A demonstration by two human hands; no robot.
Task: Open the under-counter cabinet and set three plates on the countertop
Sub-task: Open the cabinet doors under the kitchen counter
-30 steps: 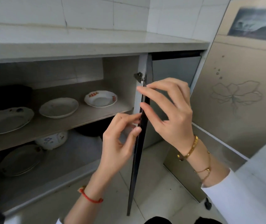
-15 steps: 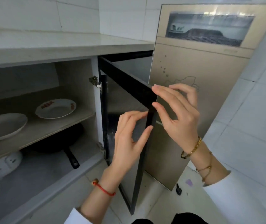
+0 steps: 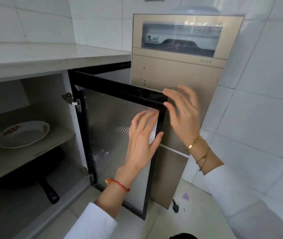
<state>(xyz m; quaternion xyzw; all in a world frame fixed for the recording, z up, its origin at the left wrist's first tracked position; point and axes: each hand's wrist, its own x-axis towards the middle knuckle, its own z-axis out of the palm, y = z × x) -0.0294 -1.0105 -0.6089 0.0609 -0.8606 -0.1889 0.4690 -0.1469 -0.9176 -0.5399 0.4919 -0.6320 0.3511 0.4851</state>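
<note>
The black-framed cabinet door (image 3: 113, 118) stands swung wide to the right, its frosted inner panel facing me. My left hand (image 3: 142, 142) lies flat on that inner panel near the outer edge, fingers straight, thumb beside the frame. My right hand (image 3: 183, 116) touches the door's top outer corner with its fingertips from the other side. Inside the cabinet, one white plate with red markings (image 3: 22, 134) sits on the upper shelf (image 3: 34, 152). The pale countertop (image 3: 51, 56) runs above the cabinet.
A black frying pan (image 3: 34, 175) lies on the cabinet floor, handle pointing out. A tall beige appliance (image 3: 185, 69) stands right behind the open door. White tiled walls surround the corner. A small black object (image 3: 175, 207) lies on the floor.
The door has swung further open to the right with both hands on its outer edge. My view turned right, so the plates further left have left the frame.
</note>
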